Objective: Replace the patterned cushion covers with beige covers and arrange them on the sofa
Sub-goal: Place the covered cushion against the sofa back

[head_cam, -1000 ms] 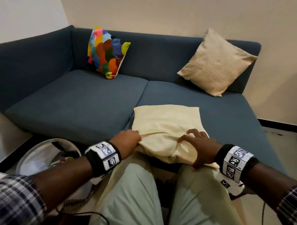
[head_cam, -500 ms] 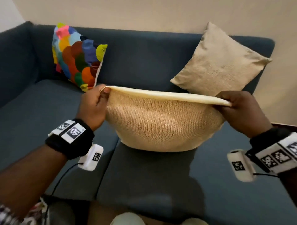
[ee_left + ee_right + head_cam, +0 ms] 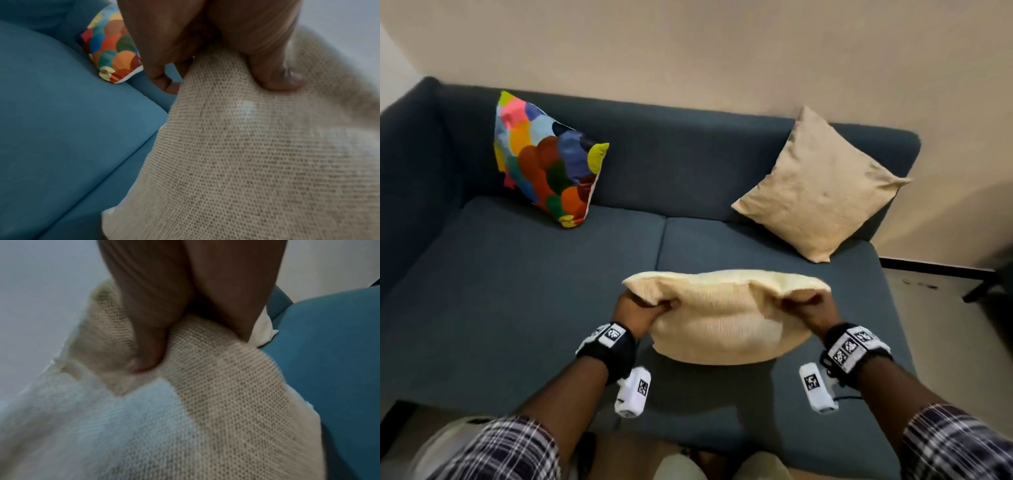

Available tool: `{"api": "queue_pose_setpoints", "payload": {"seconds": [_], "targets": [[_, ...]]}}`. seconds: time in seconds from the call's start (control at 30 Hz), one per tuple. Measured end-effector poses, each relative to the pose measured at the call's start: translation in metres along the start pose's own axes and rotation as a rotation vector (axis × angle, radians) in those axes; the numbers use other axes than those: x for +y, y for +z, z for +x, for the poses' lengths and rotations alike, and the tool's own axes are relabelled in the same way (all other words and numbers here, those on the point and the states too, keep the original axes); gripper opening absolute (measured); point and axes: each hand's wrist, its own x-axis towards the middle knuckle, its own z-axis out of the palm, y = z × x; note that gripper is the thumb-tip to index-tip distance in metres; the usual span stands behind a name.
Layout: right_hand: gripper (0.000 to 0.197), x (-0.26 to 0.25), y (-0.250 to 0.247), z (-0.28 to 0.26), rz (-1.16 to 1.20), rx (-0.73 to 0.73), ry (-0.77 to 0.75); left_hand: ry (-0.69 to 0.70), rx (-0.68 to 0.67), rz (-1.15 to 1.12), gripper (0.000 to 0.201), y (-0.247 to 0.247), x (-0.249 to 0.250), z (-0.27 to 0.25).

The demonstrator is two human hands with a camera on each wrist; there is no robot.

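A cushion in a woven beige cover (image 3: 726, 322) hangs over the front of the blue sofa (image 3: 524, 291), held by its top corners. My left hand (image 3: 645, 306) grips the left corner, thumb pressed into the weave (image 3: 275, 78). My right hand (image 3: 806, 305) grips the right corner, thumb dug into the fabric (image 3: 148, 353); a pale inner edge shows beside it. A multicoloured patterned cushion (image 3: 544, 161) leans on the backrest at the left, also in the left wrist view (image 3: 115, 53). A finished beige cushion (image 3: 822, 192) leans at the right.
The sofa's left armrest (image 3: 410, 185) rises at the far left. A beige wall (image 3: 688, 51) stands behind the backrest. Bare floor (image 3: 941, 308) lies to the right of the sofa, with a dark furniture leg (image 3: 986, 284) at the edge.
A second ago the cushion lay on my lap under both hands. I lifted it high by its top edge, then lowered it towards the seat with the corners bunched in my fists.
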Motion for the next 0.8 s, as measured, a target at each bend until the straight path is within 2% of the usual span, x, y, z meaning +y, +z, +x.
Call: {"api": "queue_pose_setpoints", "payload": {"seconds": [0.07,0.1,0.17,0.2,0.27,0.37,0.43,0.47,0.5,0.53,0.57,0.63,0.67,0.73,0.8], "targets": [[0.023,-0.037,-0.003,0.002,0.1,0.112,-0.043,0.007,0.103,-0.017,0.028,-0.011,0.036,0.006],[0.023,-0.059,-0.003,0.001,0.145,0.158,-0.073,0.01,0.134,-0.032,0.024,-0.017,0.053,0.009],[0.048,-0.096,-0.008,0.005,0.256,0.217,-0.079,-0.034,0.149,-0.102,0.023,-0.028,0.09,0.016],[0.058,-0.113,-0.013,0.006,0.38,0.191,-0.051,-0.063,0.129,-0.167,0.029,-0.033,0.104,0.022],[0.067,-0.126,-0.024,0.007,0.619,0.046,0.034,-0.119,0.069,-0.293,0.056,-0.042,0.123,0.035],[0.068,-0.129,-0.035,-0.001,0.658,-0.257,0.235,-0.166,0.051,-0.383,0.087,-0.05,0.146,0.052],[0.093,-0.126,-0.029,-0.001,0.488,-0.392,0.254,-0.242,0.06,-0.352,0.093,-0.056,0.156,0.059],[0.102,-0.127,-0.026,0.002,0.436,-0.38,0.251,-0.27,0.06,-0.381,0.088,-0.058,0.158,0.061],[0.101,-0.128,-0.022,0.009,0.432,-0.321,0.242,-0.266,0.04,-0.414,0.078,-0.06,0.159,0.059],[0.092,-0.132,-0.019,0.015,0.441,-0.238,0.216,-0.242,0.01,-0.431,0.069,-0.063,0.16,0.054],[0.082,-0.135,-0.015,0.022,0.444,-0.165,0.18,-0.241,-0.003,-0.416,0.071,-0.063,0.158,0.053],[0.07,-0.148,-0.005,0.035,0.438,-0.077,0.109,-0.23,-0.026,-0.292,0.103,-0.065,0.153,0.053],[0.06,-0.153,-0.001,0.043,0.429,-0.057,0.082,-0.22,-0.059,-0.217,0.111,-0.068,0.149,0.052],[0.029,-0.173,0.007,0.055,0.35,-0.043,0.051,-0.249,-0.042,-0.168,0.101,-0.075,0.145,0.059],[0.022,-0.187,0.016,0.082,0.229,-0.042,0.044,-0.274,0.044,-0.207,0.077,-0.081,0.144,0.081]]}}
